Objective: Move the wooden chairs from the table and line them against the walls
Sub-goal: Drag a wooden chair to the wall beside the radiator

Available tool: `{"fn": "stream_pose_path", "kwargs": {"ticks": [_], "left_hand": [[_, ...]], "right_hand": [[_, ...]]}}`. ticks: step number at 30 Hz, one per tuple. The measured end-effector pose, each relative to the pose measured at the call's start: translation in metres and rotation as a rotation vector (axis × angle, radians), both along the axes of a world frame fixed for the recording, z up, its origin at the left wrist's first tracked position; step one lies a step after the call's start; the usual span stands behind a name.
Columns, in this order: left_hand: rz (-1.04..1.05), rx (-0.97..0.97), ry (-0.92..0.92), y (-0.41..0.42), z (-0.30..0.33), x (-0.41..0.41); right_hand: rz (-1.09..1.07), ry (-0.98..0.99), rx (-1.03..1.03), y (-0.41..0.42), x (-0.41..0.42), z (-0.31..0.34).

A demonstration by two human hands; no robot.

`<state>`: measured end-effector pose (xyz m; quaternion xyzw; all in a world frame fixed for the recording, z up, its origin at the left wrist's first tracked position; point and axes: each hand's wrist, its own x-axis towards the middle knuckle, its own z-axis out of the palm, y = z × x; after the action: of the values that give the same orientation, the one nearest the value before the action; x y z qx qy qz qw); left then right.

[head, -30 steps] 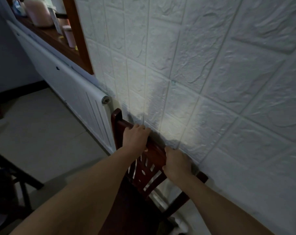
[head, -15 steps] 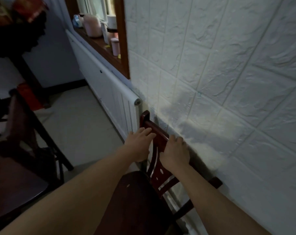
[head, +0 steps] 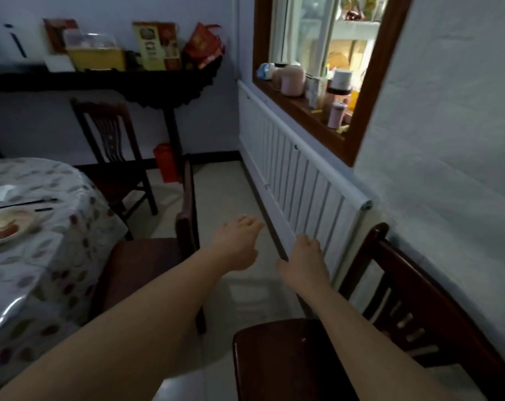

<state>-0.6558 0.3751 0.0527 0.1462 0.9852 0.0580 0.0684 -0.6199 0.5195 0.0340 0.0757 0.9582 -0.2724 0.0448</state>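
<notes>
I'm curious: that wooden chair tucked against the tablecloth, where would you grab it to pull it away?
Probably by the top rail of the chair at the table: its back faces the open floor, seat toward the table, so both hands can come from the floor side, behind it.

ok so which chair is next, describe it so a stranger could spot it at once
Start at the round table with the leaf-patterned cloth. The dark wooden chair tucked against its right edge is likely next, its backrest seen edge-on. Unlike the chair by the far wall or the one at the white wall, it touches the table.
</notes>
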Motion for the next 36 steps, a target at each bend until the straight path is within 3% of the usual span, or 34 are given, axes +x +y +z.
{"fn": "stream_pose_path", "kwargs": {"ticks": [8,15,26,36], "left_hand": [[0.065,0.1,0.041,-0.172,0.015,-0.006],[0.086,0.121,0.041,-0.265,0.011,-0.035],[0.053,0.121,-0.063,-0.303,-0.017,-0.146],[-0.073,0.138,-0.161,-0.307,-0.054,-0.268]], "right_hand": [[0.041,-0.014,0.009,-0.173,-0.021,0.012],[0.097,0.002,0.004,-0.269,-0.053,0.014],[0.019,0.008,-0.047,-0.313,-0.172,-0.012],[-0.148,-0.151,-0.066,-0.322,-0.255,-0.052]]}}
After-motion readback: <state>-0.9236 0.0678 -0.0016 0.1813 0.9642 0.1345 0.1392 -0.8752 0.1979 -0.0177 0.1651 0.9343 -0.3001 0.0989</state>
